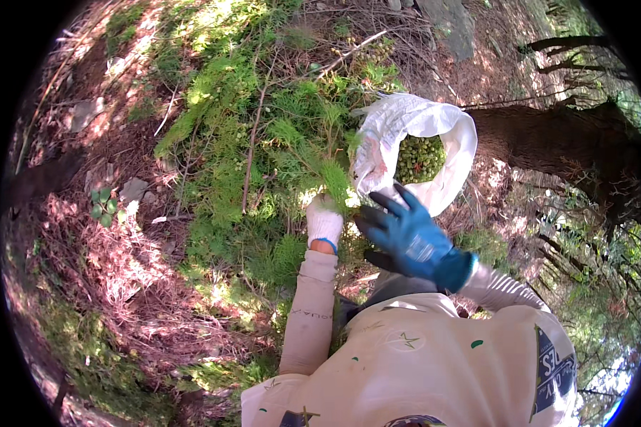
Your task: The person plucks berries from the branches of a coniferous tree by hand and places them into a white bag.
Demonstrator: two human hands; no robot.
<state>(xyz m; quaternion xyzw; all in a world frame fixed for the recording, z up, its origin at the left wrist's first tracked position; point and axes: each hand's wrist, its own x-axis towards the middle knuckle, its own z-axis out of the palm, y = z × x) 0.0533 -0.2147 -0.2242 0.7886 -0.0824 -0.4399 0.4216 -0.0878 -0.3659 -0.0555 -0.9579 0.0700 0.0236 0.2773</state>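
My left hand [325,218], in a white knit glove, is curled into a fist around a green conifer sprig [333,179], whose scale-like foliage partly covers the fingers. To its right, my right hand [414,243] wears a blue glove with dark coated fingers. Its fingers are spread, with nothing seen in them, and the tips reach the near rim of a white woven sack [456,133]. The sack stands with its mouth rolled down. Inside lies a heap of small green cones or seed pods [421,160] with a few reddish bits.
Cut conifer branches [224,144] spread ahead and to the left. A thick tree trunk [555,139] rises right of the sack. Stones [133,189] and dry needles [133,272] cover the ground at left; a larger rock [448,26] lies at the top.
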